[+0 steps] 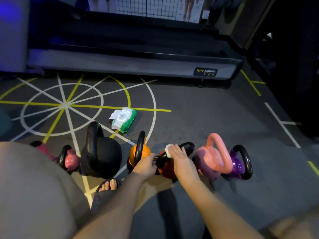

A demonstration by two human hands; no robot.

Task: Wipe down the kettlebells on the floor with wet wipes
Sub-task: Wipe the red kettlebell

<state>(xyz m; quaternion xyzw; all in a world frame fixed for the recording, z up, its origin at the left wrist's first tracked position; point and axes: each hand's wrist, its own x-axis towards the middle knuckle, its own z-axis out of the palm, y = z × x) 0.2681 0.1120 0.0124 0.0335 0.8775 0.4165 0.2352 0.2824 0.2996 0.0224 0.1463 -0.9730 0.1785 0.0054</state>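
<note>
Several kettlebells stand in a row on the floor. The red kettlebell (pixel 166 169) with a black handle is in the middle. My right hand (pixel 181 158) presses a white wet wipe (pixel 168 150) onto its handle with fairly straight fingers. My left hand (pixel 146 165) touches the left side of the red kettlebell, its fingers curled at the handle's base. To the left are an orange kettlebell (pixel 140 152), a big black kettlebell (pixel 101 152) and a small pink kettlebell (pixel 70 159). To the right stand a pink kettlebell (pixel 213 157) and a purple kettlebell (pixel 240 165).
A pack of wet wipes (pixel 123 119) lies open on the floor behind the row. A treadmill base (pixel 131 64) runs across the back. My knee (pixel 32 190) fills the lower left, with my sandalled foot (pixel 108 186) beside the black kettlebell. Dark equipment stands at the right.
</note>
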